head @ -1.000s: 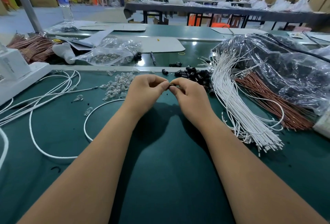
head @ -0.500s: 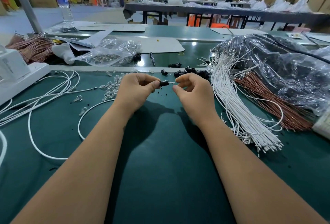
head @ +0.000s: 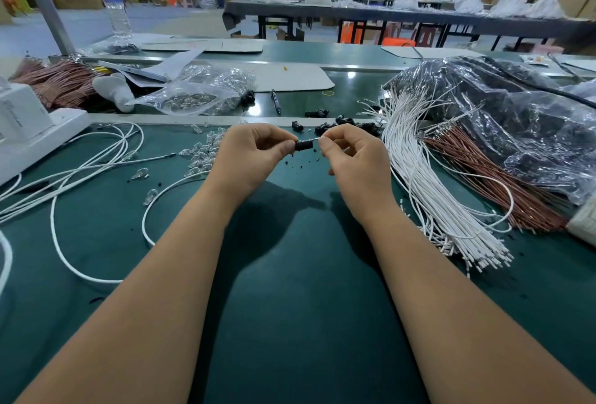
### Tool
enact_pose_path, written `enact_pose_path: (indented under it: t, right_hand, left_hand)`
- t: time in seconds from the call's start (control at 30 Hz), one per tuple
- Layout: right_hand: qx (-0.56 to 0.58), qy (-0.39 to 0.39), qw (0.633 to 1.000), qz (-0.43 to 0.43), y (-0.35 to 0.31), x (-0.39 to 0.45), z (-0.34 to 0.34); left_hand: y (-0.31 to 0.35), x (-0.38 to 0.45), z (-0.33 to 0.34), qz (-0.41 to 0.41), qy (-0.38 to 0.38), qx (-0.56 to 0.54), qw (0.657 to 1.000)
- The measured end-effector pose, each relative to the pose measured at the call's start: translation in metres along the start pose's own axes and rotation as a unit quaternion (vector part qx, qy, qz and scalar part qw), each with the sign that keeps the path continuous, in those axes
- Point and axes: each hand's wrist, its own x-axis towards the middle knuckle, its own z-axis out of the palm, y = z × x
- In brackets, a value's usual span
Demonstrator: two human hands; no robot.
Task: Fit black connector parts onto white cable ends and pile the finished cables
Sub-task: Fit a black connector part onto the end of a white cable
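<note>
— Pinching a black connector part [head: 303, 145] with the left hand [head: 254, 158], thumb and forefinger closed on its left end, above the green table [head: 306, 307].
— And the right hand [head: 354, 165]?
— Curled too, fingertips [head: 325, 147] nipping a thin wire end [head: 317, 138] just at the connector's right side. Cannot tell how far in it sits.
— Loose connectors?
— Heaped as a small pile of black parts [head: 348, 124] just behind the hands, at the table's far edge.
— Cables?
— Fanned out as a thick bundle of white cables [head: 429, 184] to the right, with reddish-brown wires [head: 490, 178] beside it and a dark plastic bag [head: 503, 113] behind. Lying loose on the left, a few long white cables [head: 80, 174], looped across the mat.
— Anything between?
— Scattered clear small bulbs [head: 200, 155] left of the left hand, near a clear bag [head: 196, 94] further back.
</note>
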Motion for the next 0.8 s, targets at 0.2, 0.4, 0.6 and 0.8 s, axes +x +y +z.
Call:
enact_pose_path:
  t: [0.2, 0.4, 0.6, 0.8]
  right_hand:
    - [0.040, -0.023, 0.999, 0.019, -0.0021, -0.0003, -0.0013]
    - [0.029, -0.032, 0.999, 0.019, -0.0009, 0.0001, -0.0017]
    - [-0.009, -0.043, 0.999, 0.007, 0.0025, -0.0005, 0.0008]
    - [0.002, -0.072, 0.997, 0.026, 0.0012, -0.0018, 0.0012]
  left_hand:
    - [-0.0007, -0.0008, 0.0005, 0.011, 0.009, 0.059, 0.998]
    - [-0.0023, -0.0011, -0.0001, 0.029, 0.002, 0.088, 0.996]
    - [0.0006, -0.0029, 0.0051, 0.012, -0.017, 0.061, 0.998]
    - [0.0039, -0.0025, 0.0036, -0.029, 0.004, -0.003, 1.000]
